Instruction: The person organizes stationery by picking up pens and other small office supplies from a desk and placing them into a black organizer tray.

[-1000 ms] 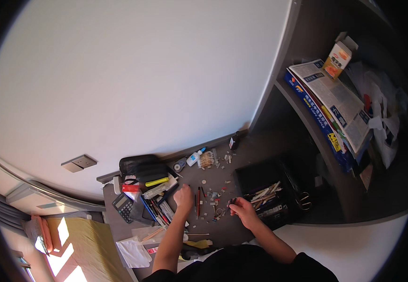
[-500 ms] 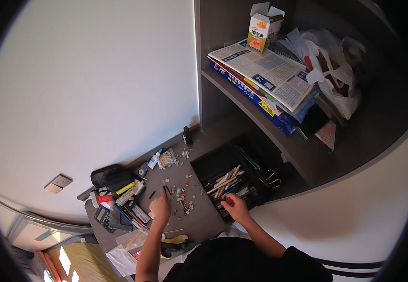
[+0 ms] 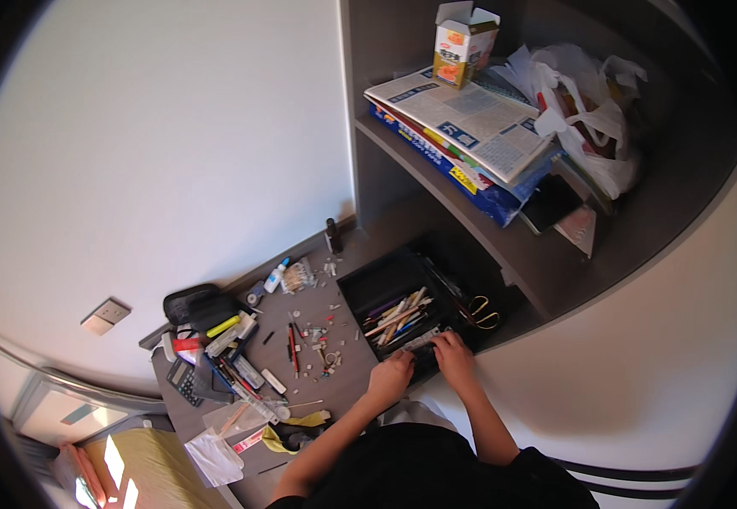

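Both my hands are at the near side of a black organizer tray (image 3: 356,297). My left hand (image 3: 392,377) is closed at the tray's near left corner, its fingertips bent down. At the near right part, my right hand (image 3: 455,352) has its fingers curled over the compartment. What either holds is too small or hidden to make out. A pale, clear-looking strip (image 3: 424,341) lies between the hands; whether they touch it I cannot tell. Pencils and pens (image 3: 400,316) fill the tray's middle. Gold-handled scissors (image 3: 484,312) lie at its right.
Small grey and white bits (image 3: 330,358) are scattered over the desk beside red and black pens (image 3: 293,349). Further left are a black pouch (image 3: 203,307), a calculator (image 3: 184,382) and stationery. Above the tray, a shelf (image 3: 436,161) holds newspapers (image 3: 462,114), a small box (image 3: 463,47) and a plastic bag (image 3: 589,127).
My left hand has left the pens on the desk and moved right to the tray. Red and black pens now lie uncovered there. My right hand has shifted slightly right along the tray.
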`<state>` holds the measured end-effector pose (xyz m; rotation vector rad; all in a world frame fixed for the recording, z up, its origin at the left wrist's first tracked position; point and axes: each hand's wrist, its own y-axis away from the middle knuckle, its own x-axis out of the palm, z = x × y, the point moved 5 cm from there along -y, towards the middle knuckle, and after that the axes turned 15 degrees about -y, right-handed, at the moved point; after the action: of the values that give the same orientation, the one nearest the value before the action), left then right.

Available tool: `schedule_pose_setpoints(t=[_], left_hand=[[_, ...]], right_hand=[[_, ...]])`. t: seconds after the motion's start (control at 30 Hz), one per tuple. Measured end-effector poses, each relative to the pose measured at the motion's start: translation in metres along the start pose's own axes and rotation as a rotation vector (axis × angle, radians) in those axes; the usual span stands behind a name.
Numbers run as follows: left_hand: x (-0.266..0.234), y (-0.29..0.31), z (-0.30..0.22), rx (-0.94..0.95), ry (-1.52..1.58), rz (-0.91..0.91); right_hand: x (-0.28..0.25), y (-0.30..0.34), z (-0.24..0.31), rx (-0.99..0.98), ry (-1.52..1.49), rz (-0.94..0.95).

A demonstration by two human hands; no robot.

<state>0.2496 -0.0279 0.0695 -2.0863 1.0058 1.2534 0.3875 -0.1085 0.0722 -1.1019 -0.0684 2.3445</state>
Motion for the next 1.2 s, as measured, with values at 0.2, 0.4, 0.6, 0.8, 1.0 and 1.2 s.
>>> schedule_pose_setpoints(t=[0.2,0.4,0.6,0.8,1.0,1.2], left_hand=[[-0.022,0.013,0.005,-0.024,0.062,-0.103],[-0.036,0.056,0.081,-0.316,0.125,-0.200],[-0.058,0.102,0.205,-0.746,-0.079,-0.335],[-0.049,0.069,0.258,-0.834,-0.241,-0.235],[-0.038,0.064,0.265,-0.852,-0.194,-0.136],[-0.040,0.072,0.272,-0.827,-0.212,-0.190]], right_hand=[[0.007,0.000,0.004,0.031,-0.063,0.000],[0.015,-0.006,0.032,0.061,-0.240,0.161],[0.024,-0.019,0.066,0.049,-0.367,0.264],[0.076,-0.037,0.116,-0.134,-0.492,0.479],[0.133,-0.054,0.137,-0.164,-0.542,0.621],[0.213,-0.088,0.137,-0.078,-0.465,0.643]])
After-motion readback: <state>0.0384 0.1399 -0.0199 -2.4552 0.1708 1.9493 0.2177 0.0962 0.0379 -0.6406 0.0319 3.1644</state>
